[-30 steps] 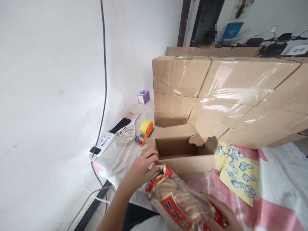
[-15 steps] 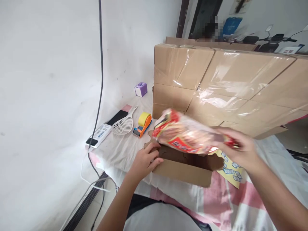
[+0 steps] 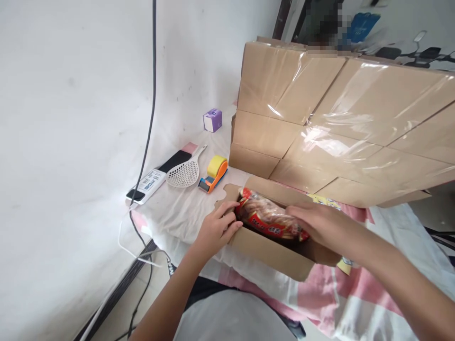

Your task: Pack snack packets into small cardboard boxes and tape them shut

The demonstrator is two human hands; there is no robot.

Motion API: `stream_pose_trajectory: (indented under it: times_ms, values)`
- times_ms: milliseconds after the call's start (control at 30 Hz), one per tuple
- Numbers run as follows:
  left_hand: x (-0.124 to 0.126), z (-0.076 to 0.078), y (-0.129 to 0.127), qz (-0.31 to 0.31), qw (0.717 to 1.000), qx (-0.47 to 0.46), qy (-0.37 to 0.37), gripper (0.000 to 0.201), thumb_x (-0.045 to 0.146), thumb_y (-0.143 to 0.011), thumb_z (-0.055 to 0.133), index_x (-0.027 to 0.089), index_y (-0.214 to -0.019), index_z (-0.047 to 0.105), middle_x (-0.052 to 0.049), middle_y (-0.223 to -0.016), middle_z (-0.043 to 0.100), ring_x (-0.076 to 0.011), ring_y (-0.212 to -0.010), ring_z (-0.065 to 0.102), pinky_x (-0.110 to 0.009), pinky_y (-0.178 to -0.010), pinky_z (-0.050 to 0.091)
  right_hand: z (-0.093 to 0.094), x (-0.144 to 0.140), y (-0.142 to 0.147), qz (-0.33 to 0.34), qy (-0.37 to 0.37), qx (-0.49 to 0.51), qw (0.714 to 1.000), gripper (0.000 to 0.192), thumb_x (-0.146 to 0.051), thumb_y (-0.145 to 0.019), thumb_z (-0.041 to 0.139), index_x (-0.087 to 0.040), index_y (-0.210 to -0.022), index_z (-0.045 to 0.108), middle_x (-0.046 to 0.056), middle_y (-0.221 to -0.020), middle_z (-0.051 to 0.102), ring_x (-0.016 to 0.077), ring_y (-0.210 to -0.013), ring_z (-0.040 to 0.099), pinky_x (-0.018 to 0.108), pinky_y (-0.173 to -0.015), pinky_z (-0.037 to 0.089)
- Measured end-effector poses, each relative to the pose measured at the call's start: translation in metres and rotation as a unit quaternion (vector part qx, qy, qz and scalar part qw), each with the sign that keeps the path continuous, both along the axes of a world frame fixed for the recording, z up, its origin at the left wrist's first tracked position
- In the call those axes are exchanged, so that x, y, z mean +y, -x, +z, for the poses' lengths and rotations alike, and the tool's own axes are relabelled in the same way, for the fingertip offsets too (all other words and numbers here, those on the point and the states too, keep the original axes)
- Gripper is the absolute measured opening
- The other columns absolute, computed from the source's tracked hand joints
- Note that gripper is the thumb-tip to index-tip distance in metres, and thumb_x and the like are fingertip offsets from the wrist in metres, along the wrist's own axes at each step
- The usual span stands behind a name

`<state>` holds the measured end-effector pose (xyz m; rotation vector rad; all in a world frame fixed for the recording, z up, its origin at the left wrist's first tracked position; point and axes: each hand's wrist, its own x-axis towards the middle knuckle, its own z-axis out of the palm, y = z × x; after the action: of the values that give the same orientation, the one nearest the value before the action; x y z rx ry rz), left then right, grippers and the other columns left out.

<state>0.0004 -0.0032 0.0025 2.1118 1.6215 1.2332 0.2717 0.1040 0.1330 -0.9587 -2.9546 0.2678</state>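
The person's left hand (image 3: 216, 230) grips the near-left corner of an open cardboard box (image 3: 270, 251), fingers curled over the rim and thumb on the outer wall. The right hand (image 3: 318, 222) lies flat and closed over the right end of a red-and-clear snack packet (image 3: 266, 219), which sits inside the box, stretched lengthwise from the left end toward the middle, its upper side showing above the rim. The box rests on the bench (image 3: 185, 208), which is covered with a white sheet on the left and a pink-and-white cloth under the right arm. Just behind the box rises a stack of sealed cartons (image 3: 337, 118) wrapped in shiny clear tape. To the left of the box lie an orange tape dispenser (image 3: 212, 174) with a yellow roll, a white mesh scoop (image 3: 185, 171) beside it, a long black-and-white power strip (image 3: 159, 176) near the wall, and a small purple cube (image 3: 212, 120) farther back. A black cable (image 3: 152, 94) hangs down the white wall.
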Motion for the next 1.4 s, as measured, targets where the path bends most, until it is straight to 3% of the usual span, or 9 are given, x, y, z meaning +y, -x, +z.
stream_pose_trajectory:
  times_ms: [200,333,433,500,667,800,1000,1133,1400]
  values:
    - [-0.003,-0.009,-0.005,0.03,0.999,-0.011,-0.009,0.015,0.028,-0.101,0.053,0.023,-0.101,0.066,-0.012,-0.149,0.047,-0.0253,-0.132,0.056,-0.038,-0.101,0.054,-0.015,-0.014,0.043,0.007,-0.045,-0.172,0.984,0.021,-0.005,-0.087,0.058,-0.017,-0.098,0.072,0.009,-0.09,0.071,0.0255,-0.087,0.067,0.032,-0.07,0.046]
    - [-0.017,-0.022,0.006,0.02,0.999,-0.018,-0.036,0.049,0.041,-0.096,0.064,0.025,-0.14,0.05,-0.018,-0.162,0.026,-0.0327,-0.145,0.044,-0.043,-0.102,0.055,-0.008,-0.001,0.001,-0.058,-0.011,0.037,0.998,0.03,-0.038,-0.098,0.06,-0.022,-0.123,0.068,0.009,-0.122,0.071,0.0293,-0.114,0.065,0.041,-0.095,0.051]
    - [-0.027,-0.031,0.012,-0.023,0.998,0.039,-0.047,0.089,0.056,-0.081,0.077,0.023,-0.153,0.036,-0.025,-0.163,0.022,-0.0396,-0.146,0.041,-0.051,-0.105,0.053,-0.023,0.014,-0.028,-0.243,0.01,0.174,0.954,0.057,-0.058,-0.096,0.057,-0.024,-0.142,0.056,0.013,-0.139,0.065,0.0359,-0.128,0.06,0.053,-0.106,0.048]
    - [-0.03,-0.033,0.012,-0.022,0.995,0.08,-0.059,0.081,0.047,-0.085,0.076,0.023,-0.152,0.038,-0.025,-0.162,0.027,-0.0392,-0.145,0.043,-0.05,-0.104,0.052,-0.041,0.02,-0.036,-0.3,0.095,0.24,0.918,0.066,-0.063,-0.094,0.057,-0.023,-0.145,0.052,0.015,-0.141,0.064,0.0375,-0.131,0.058,0.056,-0.107,0.047]
    - [-0.022,-0.022,0.005,-0.005,0.992,0.057,-0.113,0.058,0.023,-0.093,0.056,0.023,-0.15,0.044,-0.019,-0.144,0.055,-0.0292,-0.13,0.059,-0.04,-0.099,0.054,-0.064,0.012,-0.035,-0.197,0.191,0.462,0.843,0.042,-0.051,-0.096,0.063,-0.035,-0.134,0.059,0.004,-0.125,0.073,0.027,-0.124,0.065,0.045,-0.11,0.048]
    - [-0.016,-0.013,0.001,0.031,0.991,0.035,-0.122,0.062,0.02,-0.09,0.055,0.021,-0.151,0.043,-0.015,-0.129,0.066,-0.0253,-0.116,0.066,-0.035,-0.092,0.056,-0.063,-0.001,-0.043,-0.135,0.282,0.421,0.851,0.034,-0.051,-0.101,0.052,-0.033,-0.125,0.068,0.005,-0.1,0.078,0.03,-0.111,0.072,0.049,-0.106,0.05]
    - [-0.023,-0.02,0.007,-0.002,0.992,0.062,-0.107,0.04,0.026,-0.093,0.056,0.021,-0.132,0.06,-0.017,-0.137,0.062,-0.0262,-0.117,0.065,-0.035,-0.087,0.055,-0.063,-0.002,-0.059,-0.082,0.26,0.425,0.863,0.058,-0.074,-0.091,0.051,-0.031,-0.123,0.074,0.008,-0.132,0.07,0.0389,-0.134,0.056,0.056,-0.118,0.039]
    - [-0.026,-0.027,0.006,0.001,0.989,0.051,-0.138,0.025,0.024,-0.094,0.056,0.022,-0.116,0.068,-0.016,-0.14,0.059,-0.0263,-0.119,0.064,-0.036,-0.087,0.055,-0.055,0.012,-0.046,-0.191,0.3,0.261,0.897,0.045,-0.061,-0.089,0.068,-0.035,-0.125,0.073,0.004,-0.138,0.068,0.0361,-0.133,0.058,0.051,-0.114,0.045]
    - [-0.029,-0.042,-0.008,0.035,0.982,0.013,-0.186,0.024,0.023,-0.094,0.066,0.023,-0.118,0.072,-0.01,-0.165,0.031,-0.0396,-0.152,0.034,-0.059,-0.12,0.041,-0.096,0.006,-0.031,-0.188,0.281,0.507,0.793,0.055,-0.068,-0.094,0.052,-0.037,-0.139,0.057,0.006,-0.141,0.064,0.0315,-0.131,0.059,0.052,-0.113,0.044]
